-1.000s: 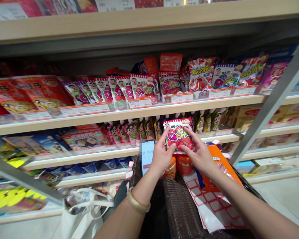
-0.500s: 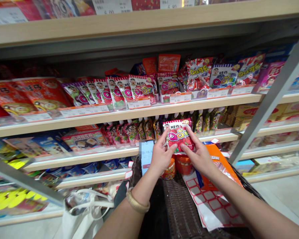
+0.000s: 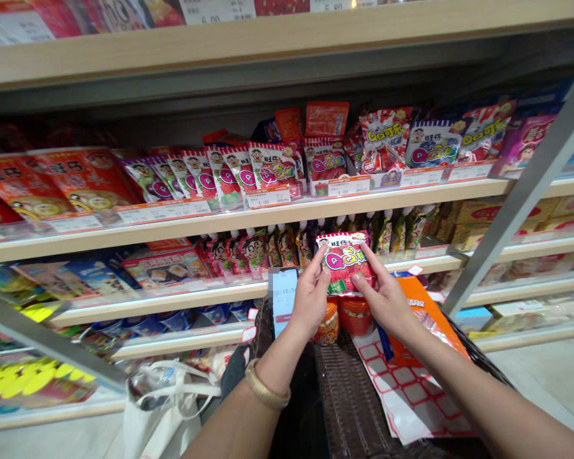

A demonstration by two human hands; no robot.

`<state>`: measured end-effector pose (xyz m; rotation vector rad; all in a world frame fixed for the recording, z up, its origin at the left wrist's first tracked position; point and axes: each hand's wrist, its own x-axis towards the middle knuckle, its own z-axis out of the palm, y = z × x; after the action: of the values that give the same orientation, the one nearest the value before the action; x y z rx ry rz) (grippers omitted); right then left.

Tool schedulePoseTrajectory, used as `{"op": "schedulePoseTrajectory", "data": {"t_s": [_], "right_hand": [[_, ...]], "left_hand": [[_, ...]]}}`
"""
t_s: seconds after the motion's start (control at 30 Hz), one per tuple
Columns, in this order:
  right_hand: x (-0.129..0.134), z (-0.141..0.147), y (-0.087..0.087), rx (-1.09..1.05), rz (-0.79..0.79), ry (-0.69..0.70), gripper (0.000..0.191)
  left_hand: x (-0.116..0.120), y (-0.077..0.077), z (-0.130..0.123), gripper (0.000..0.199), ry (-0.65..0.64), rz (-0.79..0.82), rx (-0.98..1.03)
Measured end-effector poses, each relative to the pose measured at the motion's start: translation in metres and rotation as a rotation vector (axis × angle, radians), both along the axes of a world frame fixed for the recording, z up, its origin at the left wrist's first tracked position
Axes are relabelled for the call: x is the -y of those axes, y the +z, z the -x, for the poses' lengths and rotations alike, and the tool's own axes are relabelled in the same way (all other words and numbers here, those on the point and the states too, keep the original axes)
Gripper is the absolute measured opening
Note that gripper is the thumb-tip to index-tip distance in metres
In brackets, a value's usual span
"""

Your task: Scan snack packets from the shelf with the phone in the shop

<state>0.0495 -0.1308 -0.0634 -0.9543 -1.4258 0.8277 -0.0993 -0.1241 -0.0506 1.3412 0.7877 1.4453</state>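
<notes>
A red and white bag of gummy candy (image 3: 345, 260), with pink and yellow lettering, is held upright, its front facing me. My left hand (image 3: 312, 294) grips its left edge, thumb near the front and fingers toward the back. On the right side, my right hand (image 3: 388, 294) pinches the bag with the thumb across its lower front and the index finger along the upper edge. Below the bag stand a red-lidded jar (image 3: 355, 316) and an orange patterned container (image 3: 327, 325), in a dark woven basket (image 3: 342, 389).
An orange package (image 3: 428, 312) and a red-and-white patterned sheet (image 3: 406, 395) lie in the basket's right side. A phone (image 3: 284, 299) stands at its left. Similar candy bags (image 3: 272, 167) line the shelf (image 3: 229, 223) ahead. A white tote bag (image 3: 157, 408) is at lower left.
My left thumb has shifted left off the bag's front, uncovering a green patch at its lower left. Both hands still hold the bag in nearly the same place.
</notes>
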Motion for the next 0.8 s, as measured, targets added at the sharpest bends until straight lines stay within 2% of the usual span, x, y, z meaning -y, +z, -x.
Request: {"op": "schedulePoseTrajectory", "data": {"t_s": [0.13,0.23,0.3,0.43,0.5,0.67,0.8], "right_hand": [[0.0,0.002,0.002,0.006,-0.051,-0.064,0.061],[-0.001,0.005,0.002,-0.131,-0.041,-0.082,0.073],[-0.003,0.007,0.001,-0.23,-0.024,-0.1,0.074],[-0.007,0.006,-0.003,-0.272,0.037,-0.136,0.043],[-0.007,0.005,-0.004,-0.266,0.053,-0.172,0.038],[-0.001,0.006,0.002,-0.215,-0.054,-0.276,0.032],[0.003,0.011,0.001,-0.188,-0.15,-0.214,0.029]], "left_hand": [[0.0,-0.001,0.0,0.049,0.03,-0.011,-0.02],[-0.001,-0.003,-0.002,0.047,0.042,-0.01,-0.025],[-0.002,-0.004,-0.002,0.046,0.061,-0.02,-0.05],[-0.002,-0.004,-0.004,0.039,0.245,-0.072,-0.207],[0.0,-0.004,-0.005,0.037,0.272,-0.065,-0.24],[0.006,-0.002,-0.006,0.047,0.073,-0.053,-0.214],[0.008,0.0,-0.003,0.061,-0.027,-0.074,-0.25]]}}
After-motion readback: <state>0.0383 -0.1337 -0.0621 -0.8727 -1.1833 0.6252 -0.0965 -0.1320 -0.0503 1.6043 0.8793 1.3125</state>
